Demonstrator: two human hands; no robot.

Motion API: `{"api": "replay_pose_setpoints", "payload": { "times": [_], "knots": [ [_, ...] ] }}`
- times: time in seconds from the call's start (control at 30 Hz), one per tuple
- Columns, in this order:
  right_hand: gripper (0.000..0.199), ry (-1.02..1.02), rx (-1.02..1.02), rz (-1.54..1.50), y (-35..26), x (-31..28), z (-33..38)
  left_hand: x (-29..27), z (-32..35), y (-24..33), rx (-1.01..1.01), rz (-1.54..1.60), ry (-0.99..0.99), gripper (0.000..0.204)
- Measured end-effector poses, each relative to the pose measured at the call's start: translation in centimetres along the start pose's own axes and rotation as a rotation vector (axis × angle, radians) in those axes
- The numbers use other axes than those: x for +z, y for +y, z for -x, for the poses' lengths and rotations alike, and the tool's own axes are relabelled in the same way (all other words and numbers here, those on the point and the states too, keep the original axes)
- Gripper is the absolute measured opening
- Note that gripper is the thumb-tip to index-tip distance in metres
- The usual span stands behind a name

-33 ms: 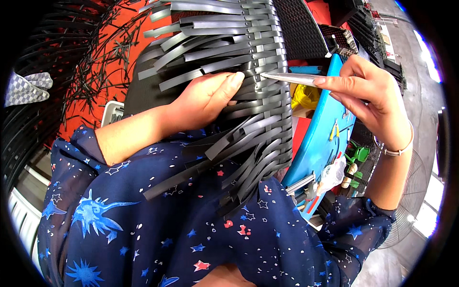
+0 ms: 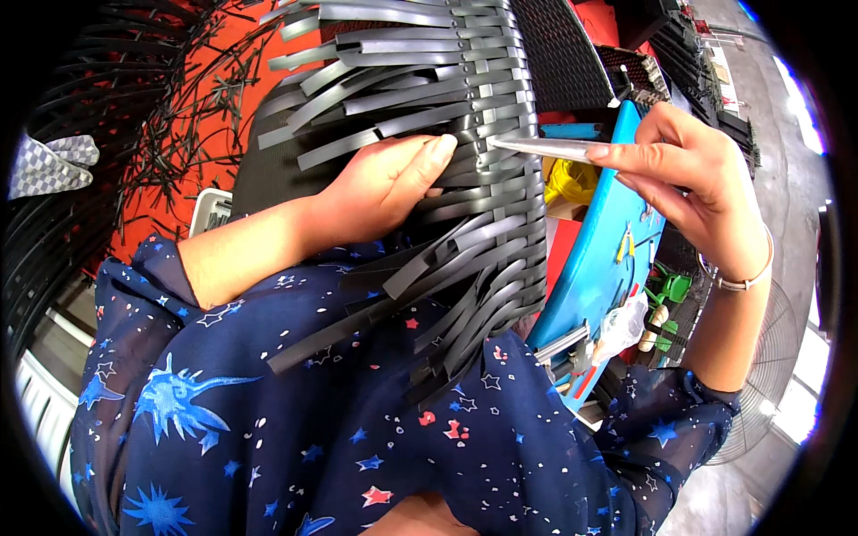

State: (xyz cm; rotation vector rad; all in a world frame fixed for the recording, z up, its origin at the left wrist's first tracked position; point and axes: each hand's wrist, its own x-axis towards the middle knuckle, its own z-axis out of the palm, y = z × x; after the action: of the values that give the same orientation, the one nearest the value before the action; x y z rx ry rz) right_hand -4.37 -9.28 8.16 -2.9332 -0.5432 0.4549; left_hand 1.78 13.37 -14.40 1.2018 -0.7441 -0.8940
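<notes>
**Grey strips, two hands at the weave**

Grey plastic strips make up the half-woven basket (image 2: 465,179) that fills the middle of the frame, resting on the person's lap with its loose strip ends fanning out to the left and downward. The left hand (image 2: 384,183) lies flat on the weave at the centre, fingers stretched toward the right and pressed on the strips, grasping nothing that can be seen; its bare forearm runs down to the lower left into a dark blue sleeve with stars. The right hand (image 2: 697,179) is at the upper right, just beside the basket's right edge, pinching one flat metal tool (image 2: 536,147) between thumb and fingertips. The tool's pointed end touches the weave just right of the left fingertips. The right wrist is bent, the forearm dropping toward the lower right, and carries one thin bracelet (image 2: 742,281).

Counted: one basket, one tool in hand, two hands at work. The loose strip ends are too many and too overlapped to count.

Behind the right hand a blue board (image 2: 599,268) stands tilted, with small tools near its lower end. A red floor (image 2: 179,179) in the upper left is strewn with thin black offcuts. A fan (image 2: 769,375) shows at the lower right.
</notes>
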Motion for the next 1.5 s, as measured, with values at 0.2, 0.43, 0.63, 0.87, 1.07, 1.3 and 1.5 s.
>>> {"api": "replay_pose_setpoints", "payload": {
  "times": [0.2,0.43,0.63,0.87,1.07,1.3,1.5],
  "knots": [
    [0.038,0.007,-0.043,0.001,-0.1,0.1,-0.3,0.2,0.3,-0.2,0.01,-0.002,0.013,0.04],
    [0.039,-0.031,-0.084,0.065,-0.5,-0.8,-0.9,0.4,0.3,-0.3,0.032,0.018,0.0,0.04],
    [0.034,-0.089,-0.115,0.082,-1.0,-1.7,-1.6,0.0,0.2,-0.1,0.022,-0.006,-0.038,0.041],
    [0.033,-0.112,-0.113,0.078,-1.0,-2.1,-1.7,0.2,0.2,0.2,0.001,0.042,-0.05,0.042],
    [0.033,-0.082,-0.102,0.074,-0.9,-2.0,-1.5,0.3,0.2,0.2,0.009,0.027,-0.049,0.041],
    [0.03,-0.067,-0.146,0.037,-0.1,-1.5,-2.2,0.1,0.4,0.1,0.009,0.015,-0.021,0.041],
    [0.025,-0.045,-0.131,-0.046,0.1,-0.6,-2.2,-0.2,0.1,-0.7,0.094,-0.106,-0.038,0.041]
  ]
}}
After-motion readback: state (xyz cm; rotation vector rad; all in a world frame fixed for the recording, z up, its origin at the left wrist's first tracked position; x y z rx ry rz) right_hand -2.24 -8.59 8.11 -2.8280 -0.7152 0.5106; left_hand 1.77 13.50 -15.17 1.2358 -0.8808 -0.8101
